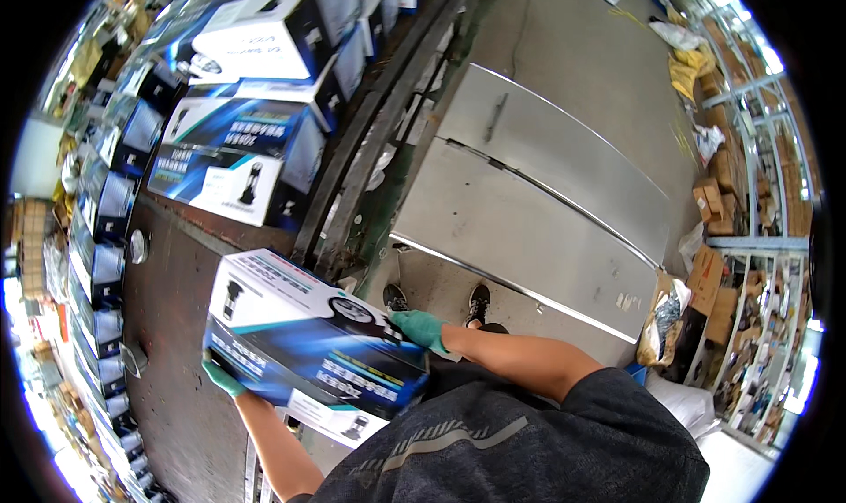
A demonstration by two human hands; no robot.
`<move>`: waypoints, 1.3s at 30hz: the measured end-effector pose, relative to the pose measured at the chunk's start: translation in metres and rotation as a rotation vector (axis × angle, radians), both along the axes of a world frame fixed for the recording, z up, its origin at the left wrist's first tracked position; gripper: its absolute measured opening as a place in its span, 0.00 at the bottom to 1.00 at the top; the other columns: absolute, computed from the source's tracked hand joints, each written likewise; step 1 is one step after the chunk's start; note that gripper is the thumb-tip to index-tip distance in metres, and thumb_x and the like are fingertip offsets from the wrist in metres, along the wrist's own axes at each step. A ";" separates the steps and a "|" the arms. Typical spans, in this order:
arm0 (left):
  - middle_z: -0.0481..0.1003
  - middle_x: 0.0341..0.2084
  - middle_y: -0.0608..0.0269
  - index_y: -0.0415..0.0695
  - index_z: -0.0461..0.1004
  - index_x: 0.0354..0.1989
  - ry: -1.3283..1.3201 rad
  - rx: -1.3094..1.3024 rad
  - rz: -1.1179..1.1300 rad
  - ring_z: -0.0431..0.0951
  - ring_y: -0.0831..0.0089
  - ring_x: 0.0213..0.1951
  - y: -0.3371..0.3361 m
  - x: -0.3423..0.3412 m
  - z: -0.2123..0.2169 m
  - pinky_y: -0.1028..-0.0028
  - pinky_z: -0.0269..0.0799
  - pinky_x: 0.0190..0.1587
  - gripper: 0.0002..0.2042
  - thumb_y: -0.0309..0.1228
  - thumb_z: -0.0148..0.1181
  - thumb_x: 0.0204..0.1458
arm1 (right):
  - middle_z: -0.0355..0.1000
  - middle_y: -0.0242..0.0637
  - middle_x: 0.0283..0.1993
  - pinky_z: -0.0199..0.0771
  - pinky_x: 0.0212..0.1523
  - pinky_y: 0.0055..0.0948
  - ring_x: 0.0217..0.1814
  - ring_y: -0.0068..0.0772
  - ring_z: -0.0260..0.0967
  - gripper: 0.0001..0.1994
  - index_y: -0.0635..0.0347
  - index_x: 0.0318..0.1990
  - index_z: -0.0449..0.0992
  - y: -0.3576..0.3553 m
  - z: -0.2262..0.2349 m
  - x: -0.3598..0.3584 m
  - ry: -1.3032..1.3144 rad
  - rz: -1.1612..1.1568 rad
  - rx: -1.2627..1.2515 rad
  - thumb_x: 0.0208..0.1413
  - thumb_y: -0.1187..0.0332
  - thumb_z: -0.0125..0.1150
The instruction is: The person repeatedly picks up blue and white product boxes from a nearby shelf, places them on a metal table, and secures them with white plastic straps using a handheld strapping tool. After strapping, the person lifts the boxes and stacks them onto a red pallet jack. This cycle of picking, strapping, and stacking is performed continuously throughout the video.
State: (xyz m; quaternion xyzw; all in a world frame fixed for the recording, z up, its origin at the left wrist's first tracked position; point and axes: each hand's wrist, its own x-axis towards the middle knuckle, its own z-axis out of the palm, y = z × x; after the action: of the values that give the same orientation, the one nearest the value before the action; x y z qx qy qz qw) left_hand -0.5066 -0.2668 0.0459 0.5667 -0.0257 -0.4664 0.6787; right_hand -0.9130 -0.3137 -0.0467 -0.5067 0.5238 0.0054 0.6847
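Note:
A printed cardboard box (317,344), white and dark blue with pictures of a machine part, is held in front of my body, tilted and close to the dark bench's edge. My left hand (224,377), in a green glove, is closed against the box's left end. At the opposite end my right hand (421,329), gloved the same way, presses on the near right corner. The fingers of both are partly hidden by the box. Ahead on the left, a stack of similar boxes (231,155) stands on the dark bench.
The brown bench top (181,300) carries a long row of similar boxes (110,269) along its left side. Dark metal rails (374,106) run beside it. A steel-topped surface (520,194) lies ahead right. Shelving (765,238) with cartons and a yellow bag (689,69) are farther right.

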 end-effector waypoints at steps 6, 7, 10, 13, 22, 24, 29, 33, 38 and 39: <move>0.77 0.53 0.52 0.39 0.75 0.59 0.086 -0.005 -0.116 0.78 0.56 0.53 -0.051 -0.127 -0.015 0.56 0.74 0.59 0.30 0.50 0.48 0.57 | 0.77 0.31 0.35 0.72 0.43 0.31 0.34 0.25 0.70 0.25 0.57 0.45 0.79 0.032 0.016 -0.159 -0.011 -0.261 0.098 0.74 0.49 0.37; 0.79 0.50 0.53 0.38 0.76 0.57 0.061 -0.067 -0.183 0.79 0.58 0.50 -0.070 -0.152 -0.021 0.58 0.76 0.56 0.28 0.48 0.48 0.58 | 0.77 0.32 0.36 0.72 0.44 0.32 0.35 0.27 0.72 0.25 0.57 0.45 0.78 0.045 0.019 -0.182 -0.029 -0.361 0.119 0.74 0.49 0.36; 0.81 0.42 0.57 0.35 0.78 0.51 -0.120 -0.092 -0.424 0.82 0.63 0.42 -0.167 -0.268 -0.002 0.64 0.79 0.49 0.23 0.44 0.51 0.60 | 0.76 0.30 0.36 0.72 0.43 0.31 0.35 0.25 0.70 0.24 0.55 0.46 0.78 0.089 0.010 -0.245 -0.183 -0.768 0.198 0.75 0.49 0.36; 0.82 0.37 0.63 0.43 0.79 0.47 -0.061 -0.189 -0.748 0.82 0.68 0.36 -0.246 -0.396 0.027 0.68 0.79 0.43 0.20 0.48 0.58 0.60 | 0.75 0.32 0.38 0.73 0.43 0.31 0.37 0.25 0.70 0.24 0.55 0.50 0.76 0.099 0.005 -0.273 -0.342 -1.109 0.285 0.75 0.48 0.36; 0.69 0.65 0.54 0.47 0.49 0.78 -0.681 -0.273 -1.431 0.68 0.69 0.64 -0.300 -0.550 -0.044 0.71 0.63 0.66 0.38 0.49 0.58 0.65 | 0.74 0.51 0.56 0.69 0.65 0.40 0.58 0.47 0.72 0.22 0.67 0.62 0.69 0.079 0.005 -0.315 0.147 -0.632 -0.267 0.71 0.61 0.40; 0.64 0.69 0.52 0.47 0.46 0.79 -0.555 -0.029 -1.597 0.64 0.68 0.67 -0.273 -0.533 -0.023 0.70 0.61 0.67 0.40 0.50 0.57 0.65 | 0.74 0.47 0.58 0.71 0.64 0.38 0.58 0.41 0.73 0.23 0.64 0.64 0.69 0.078 -0.002 -0.318 0.092 -0.717 -0.311 0.72 0.56 0.44; 0.69 0.65 0.54 0.47 0.46 0.78 -0.108 0.082 -1.518 0.71 0.65 0.63 -0.209 -0.446 -0.041 0.66 0.70 0.63 0.43 0.49 0.64 0.61 | 0.72 0.37 0.60 0.75 0.59 0.32 0.57 0.30 0.71 0.27 0.51 0.70 0.62 -0.009 0.056 -0.324 -0.766 -1.665 -0.079 0.70 0.49 0.52; 0.64 0.68 0.52 0.42 0.42 0.78 -0.066 0.010 -1.509 0.64 0.67 0.67 -0.175 -0.421 -0.023 0.69 0.58 0.69 0.46 0.45 0.66 0.60 | 0.69 0.38 0.65 0.73 0.63 0.34 0.63 0.34 0.70 0.26 0.57 0.70 0.62 -0.050 0.064 -0.312 -0.507 -1.486 -0.376 0.68 0.63 0.58; 0.51 0.73 0.43 0.38 0.40 0.78 -0.332 -0.111 -1.469 0.53 0.53 0.74 -0.155 -0.395 -0.037 0.63 0.52 0.73 0.44 0.39 0.62 0.62 | 0.68 0.37 0.67 0.70 0.66 0.33 0.67 0.32 0.67 0.27 0.58 0.71 0.62 -0.075 0.053 -0.308 -0.377 -1.297 -0.319 0.68 0.63 0.59; 0.49 0.74 0.42 0.38 0.40 0.78 -0.397 -0.129 -1.476 0.51 0.52 0.75 -0.153 -0.389 -0.040 0.63 0.51 0.74 0.44 0.39 0.62 0.62 | 0.69 0.38 0.66 0.72 0.64 0.34 0.65 0.33 0.69 0.27 0.58 0.71 0.62 -0.077 0.051 -0.306 -0.356 -1.295 -0.314 0.68 0.62 0.59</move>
State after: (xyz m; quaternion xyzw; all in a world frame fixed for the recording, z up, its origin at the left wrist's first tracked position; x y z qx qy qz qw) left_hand -0.8959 -0.4201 0.0058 0.4350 -0.5461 -0.6857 0.2058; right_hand -1.2190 -0.3907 0.0041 -0.1781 0.5952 -0.5637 0.5443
